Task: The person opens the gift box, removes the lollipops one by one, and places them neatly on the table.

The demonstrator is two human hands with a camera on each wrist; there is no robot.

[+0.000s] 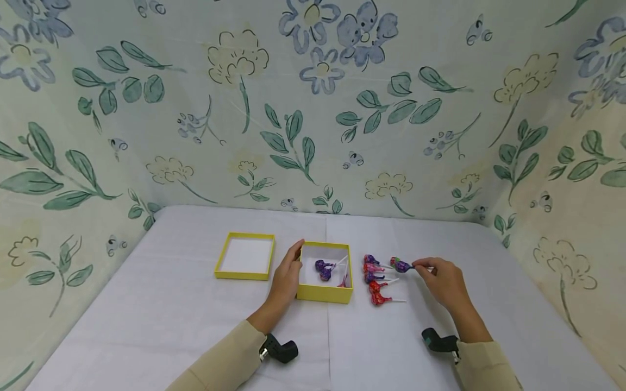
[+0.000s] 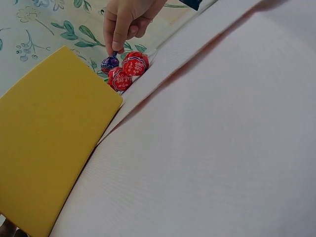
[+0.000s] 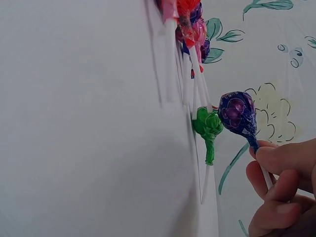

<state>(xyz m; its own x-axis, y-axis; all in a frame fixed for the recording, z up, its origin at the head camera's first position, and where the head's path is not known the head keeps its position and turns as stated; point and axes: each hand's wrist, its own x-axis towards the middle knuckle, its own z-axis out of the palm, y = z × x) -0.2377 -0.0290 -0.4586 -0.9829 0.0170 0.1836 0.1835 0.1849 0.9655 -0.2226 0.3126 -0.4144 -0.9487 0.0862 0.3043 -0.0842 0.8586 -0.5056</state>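
Note:
My right hand (image 1: pixel 444 281) pinches a purple-wrapped lollipop (image 3: pixel 237 114) by its stick, just below the wrapper. A green-wrapped lollipop (image 3: pixel 207 123) lies on the table beside it. To its left, several red, pink and purple lollipops (image 1: pixel 375 287) lie in a column, most of their sticks pointing right. My left hand (image 1: pixel 285 278) grips the left side of an open yellow box (image 1: pixel 325 294). Inside the box, purple lollipops (image 1: pixel 325 269) and a pink one (image 1: pixel 344 281) rest on the white bottom. In the left wrist view the box's yellow wall hides most of its contents.
The box's yellow-rimmed lid (image 1: pixel 244 276) lies inside-up on the table, left of the box. A white cloth (image 1: pixel 146 315) covers the table. Flower-patterned fabric (image 1: pixel 303 108) hangs behind and at both sides. A black wrist camera (image 1: pixel 281 350) is on each sleeve.

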